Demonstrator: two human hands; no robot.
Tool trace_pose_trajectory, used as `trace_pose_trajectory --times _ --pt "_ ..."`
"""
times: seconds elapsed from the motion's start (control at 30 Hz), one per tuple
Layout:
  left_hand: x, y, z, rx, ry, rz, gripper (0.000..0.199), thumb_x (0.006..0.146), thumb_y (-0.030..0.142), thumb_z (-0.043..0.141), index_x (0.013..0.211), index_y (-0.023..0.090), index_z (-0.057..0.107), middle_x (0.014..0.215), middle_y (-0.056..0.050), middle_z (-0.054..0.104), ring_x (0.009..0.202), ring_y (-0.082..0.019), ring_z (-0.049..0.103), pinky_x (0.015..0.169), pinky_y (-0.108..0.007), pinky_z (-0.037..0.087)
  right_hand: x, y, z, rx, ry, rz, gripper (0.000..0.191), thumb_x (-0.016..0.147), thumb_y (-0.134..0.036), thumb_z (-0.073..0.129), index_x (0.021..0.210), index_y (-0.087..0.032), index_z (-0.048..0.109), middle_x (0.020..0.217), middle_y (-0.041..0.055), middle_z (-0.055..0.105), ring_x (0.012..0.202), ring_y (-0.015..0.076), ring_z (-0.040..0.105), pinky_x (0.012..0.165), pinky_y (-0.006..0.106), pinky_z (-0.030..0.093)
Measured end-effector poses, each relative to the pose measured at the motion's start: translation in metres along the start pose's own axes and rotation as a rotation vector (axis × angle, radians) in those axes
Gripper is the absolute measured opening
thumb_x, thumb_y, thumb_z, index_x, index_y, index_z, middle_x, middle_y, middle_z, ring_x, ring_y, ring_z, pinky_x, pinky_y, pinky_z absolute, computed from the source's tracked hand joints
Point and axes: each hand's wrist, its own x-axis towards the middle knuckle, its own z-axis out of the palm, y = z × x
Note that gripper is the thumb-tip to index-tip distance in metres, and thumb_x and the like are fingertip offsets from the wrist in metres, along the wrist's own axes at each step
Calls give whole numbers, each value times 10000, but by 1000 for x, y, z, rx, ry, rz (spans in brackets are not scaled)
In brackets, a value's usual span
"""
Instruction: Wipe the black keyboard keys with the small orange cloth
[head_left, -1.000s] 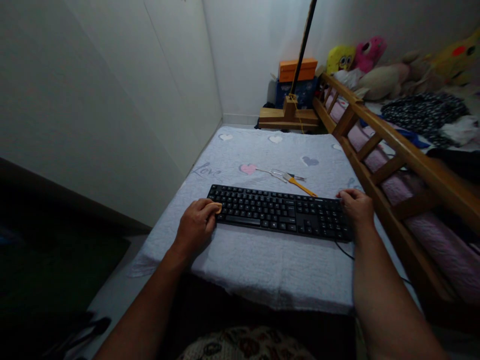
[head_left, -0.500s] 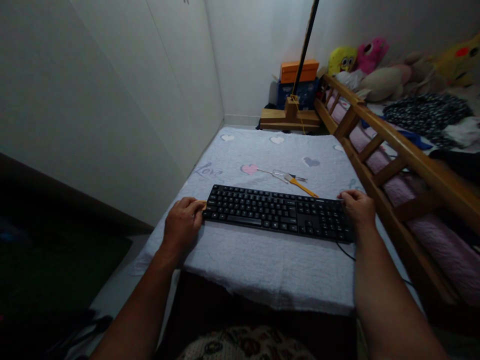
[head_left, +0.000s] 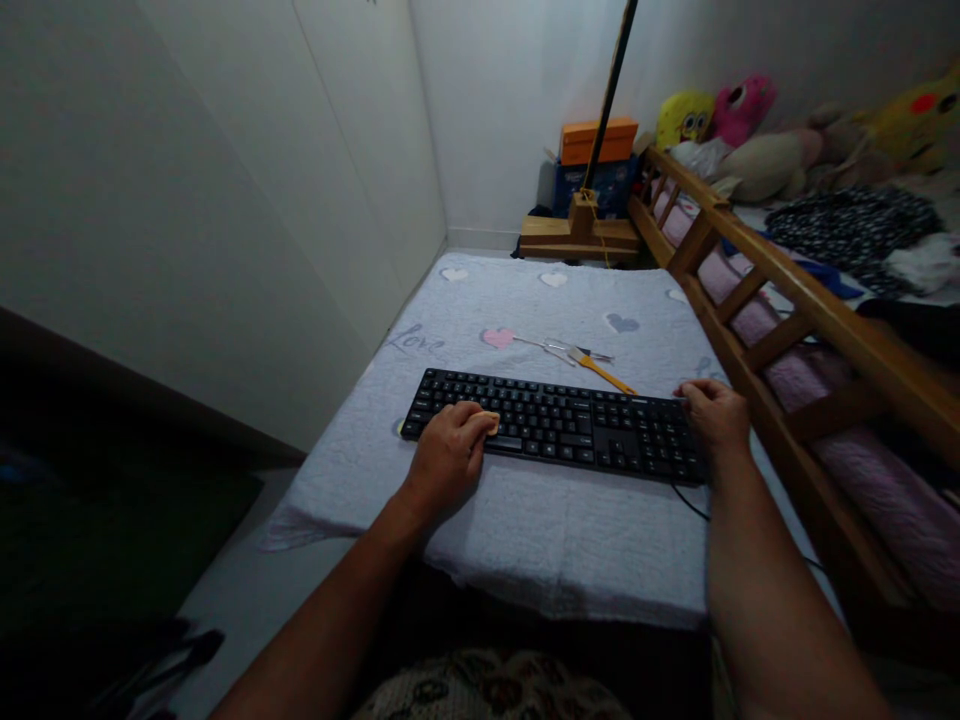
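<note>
A black keyboard (head_left: 551, 425) lies flat, slightly slanted, on a cloth-covered table. My left hand (head_left: 450, 445) rests on its left-hand keys, closed on a small orange sponge-like piece (head_left: 491, 422) that peeks out past the fingertips. Most of that piece is hidden under the fingers. At the keyboard's right end, my right hand (head_left: 716, 415) is closed on the edge, its fingertips partly hidden. A black cable (head_left: 690, 502) runs from the keyboard beneath my right forearm. Something small and yellow (head_left: 399, 427) shows at the keyboard's left corner.
Behind the keyboard lie a yellow-handled brush (head_left: 606, 374) and several thin metal tools (head_left: 555, 348). The pale tablecloth (head_left: 555, 530) has hearts on it. A wooden bed rail (head_left: 795, 270) borders the right side, a white panel (head_left: 300, 200) the left. A wooden stand (head_left: 581, 235) is beyond.
My left hand has moved right, from the keyboard's left end onto its keys, carrying the orange piece. My right hand and the keyboard have hardly moved.
</note>
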Motion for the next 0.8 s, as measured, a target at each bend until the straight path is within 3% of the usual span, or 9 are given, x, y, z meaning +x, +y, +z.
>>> trace_pose_trajectory --times 0.23,0.6,0.7,0.8 --pt "-1 -4 -1 87 -27 -19 259 944 125 517 1093 203 714 1117 -92 683 1003 -236 616 904 -419 514 2 5 1 50 -9 0 233 652 -407 646 709 -191 714 646 30 670 597 184 574 581 304 437" --pt "-13 -52 -35 174 21 -139 241 891 143 544 1022 205 736 1050 -94 694 978 -269 631 915 -447 530 0 4 0 30 -11 3 217 656 -381 645 719 -188 720 615 20 650 575 182 567 564 303 434" --pt "-11 -46 -35 139 53 -135 237 908 147 536 1028 208 732 1052 -91 694 992 -260 634 916 -432 531 2 6 1 12 -8 -7 221 656 -384 640 721 -190 723 621 20 652 603 189 580 576 303 433" --pt "-6 -23 -23 39 44 -67 236 940 147 528 1056 205 725 1063 -84 696 992 -235 634 906 -402 532 3 8 1 -3 3 -38 214 655 -379 636 715 -193 724 630 22 660 621 190 587 580 299 430"
